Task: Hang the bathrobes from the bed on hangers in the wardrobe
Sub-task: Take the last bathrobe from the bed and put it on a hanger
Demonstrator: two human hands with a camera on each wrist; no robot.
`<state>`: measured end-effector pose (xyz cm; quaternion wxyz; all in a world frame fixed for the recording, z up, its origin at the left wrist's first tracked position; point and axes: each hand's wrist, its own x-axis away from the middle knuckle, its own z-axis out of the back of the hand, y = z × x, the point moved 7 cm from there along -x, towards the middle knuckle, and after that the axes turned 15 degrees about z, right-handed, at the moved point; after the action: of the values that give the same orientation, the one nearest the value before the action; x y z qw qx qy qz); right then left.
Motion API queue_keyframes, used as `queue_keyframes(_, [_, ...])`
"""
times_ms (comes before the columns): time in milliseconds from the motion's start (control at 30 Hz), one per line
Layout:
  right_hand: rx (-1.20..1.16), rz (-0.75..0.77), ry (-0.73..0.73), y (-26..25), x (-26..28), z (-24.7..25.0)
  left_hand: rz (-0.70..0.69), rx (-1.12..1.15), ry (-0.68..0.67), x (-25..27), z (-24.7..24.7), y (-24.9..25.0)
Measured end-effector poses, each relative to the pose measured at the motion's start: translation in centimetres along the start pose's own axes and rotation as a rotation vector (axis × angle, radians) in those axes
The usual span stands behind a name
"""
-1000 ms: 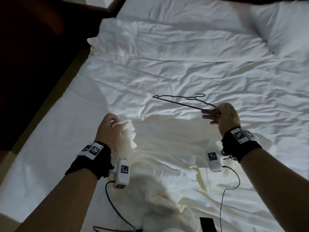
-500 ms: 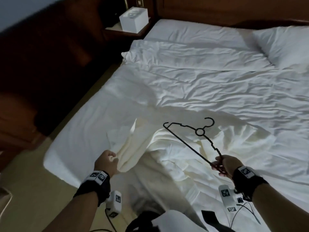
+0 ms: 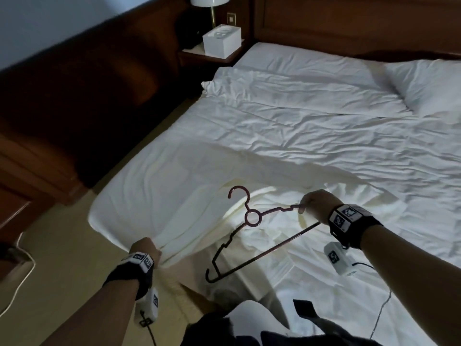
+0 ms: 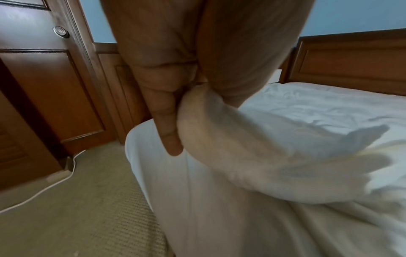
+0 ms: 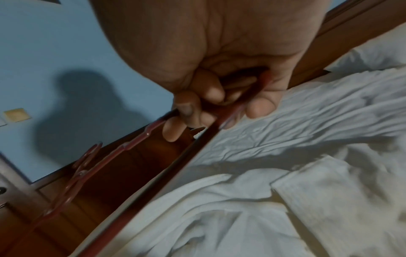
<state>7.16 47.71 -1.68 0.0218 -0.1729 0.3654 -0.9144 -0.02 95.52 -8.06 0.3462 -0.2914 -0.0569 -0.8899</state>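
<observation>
A cream bathrobe (image 3: 199, 236) lies bunched over the bed's near left corner. My left hand (image 3: 144, 249) grips a gathered fold of the bathrobe (image 4: 219, 139) at that corner, fingers (image 4: 169, 132) curled round the cloth. My right hand (image 3: 315, 204) holds a dark red hanger (image 3: 252, 217) by one end of its shoulder, in the air above the robe, hook up and to the left. In the right wrist view the fingers (image 5: 191, 111) curl round the hanger (image 5: 131, 146) where shoulder and bottom bar meet.
The bed (image 3: 311, 136) has rumpled white sheets and a pillow (image 3: 429, 86) at the far right. A nightstand with a white box (image 3: 222, 41) and a lamp (image 3: 209, 2) stands beyond it. Dark wooden panelling (image 3: 62, 101) lines the left wall. A white cable (image 3: 17, 290) lies on the beige carpet.
My view has pulled back from the bed. My left hand has drawn the robe toward the bed's near left corner. The right hand has turned the hanger so its hook points up.
</observation>
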Motion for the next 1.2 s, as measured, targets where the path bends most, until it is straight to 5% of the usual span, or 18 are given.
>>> queue_keyframes(100, [0.056, 0.032, -0.029, -1.9, 0.0, -0.8, 0.007, 0.325, -0.100, 0.1, 0.7, 0.3])
queue_keyframes(233, [0.032, 0.062, -0.055, -3.7, -0.3, -2.9, 0.004, 1.150, -0.323, 2.8, 2.3, 3.4])
queue_keyframes(333, [0.003, 0.074, -0.067, -4.7, -0.6, -4.5, -0.032, 1.358, -0.406, 4.9, 3.0, 5.7])
queue_keyframes(567, [-0.046, 0.054, -0.102, -5.3, -1.1, -7.6, -0.029, 1.453, -0.551, 6.3, 1.4, 7.1])
queue_keyframes(933, [-0.106, 0.086, -0.229, -6.1, -2.6, -12.2, -0.002, 1.530, -0.514, 5.6, 1.5, 6.9])
queue_keyframes(1067, [0.052, 0.176, -0.335, -7.5, -3.3, -13.9, 0.010, 1.406, -0.399, 4.5, 1.6, 5.4])
queue_keyframes(1200, [0.192, 0.221, -0.369, -8.6, -5.0, -14.9, -0.063, 1.045, -0.311, 3.7, 1.8, 4.0])
